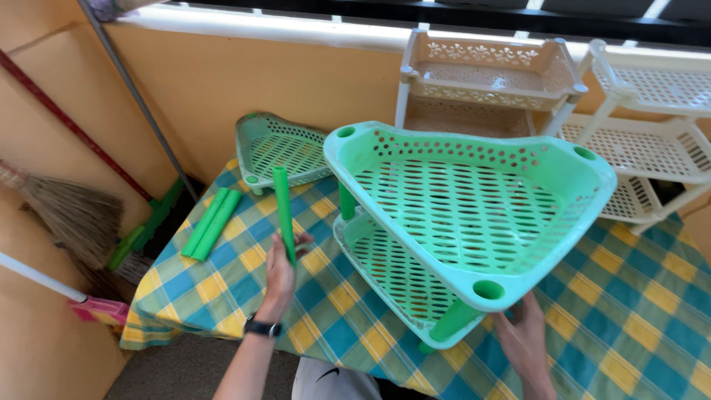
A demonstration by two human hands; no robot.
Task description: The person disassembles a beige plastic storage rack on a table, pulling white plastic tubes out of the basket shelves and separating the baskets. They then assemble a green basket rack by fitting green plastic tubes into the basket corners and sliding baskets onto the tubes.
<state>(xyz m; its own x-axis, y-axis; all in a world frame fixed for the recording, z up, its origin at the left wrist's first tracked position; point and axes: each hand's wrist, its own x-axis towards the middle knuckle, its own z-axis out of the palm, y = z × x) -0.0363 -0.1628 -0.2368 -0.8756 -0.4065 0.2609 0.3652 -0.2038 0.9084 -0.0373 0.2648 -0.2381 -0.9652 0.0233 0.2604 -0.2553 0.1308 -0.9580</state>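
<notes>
My left hand (282,271) grips a green plastic tube (284,211) upright above the checked tablecloth. My right hand (524,338) holds the near corner of a mint-green two-tier corner rack (474,215), tilted up toward me, its shelves joined by green tubes (453,320). A third mint-green shelf tray (280,150) lies flat at the table's far left. Two more green tubes (212,223) lie side by side on the cloth left of my left hand.
The table (629,318) has a blue, yellow and green checked cloth. A beige tiered rack (489,81) and a white one (652,133) stand at the back right. Brooms (74,215) and a mop lean on the orange wall at left.
</notes>
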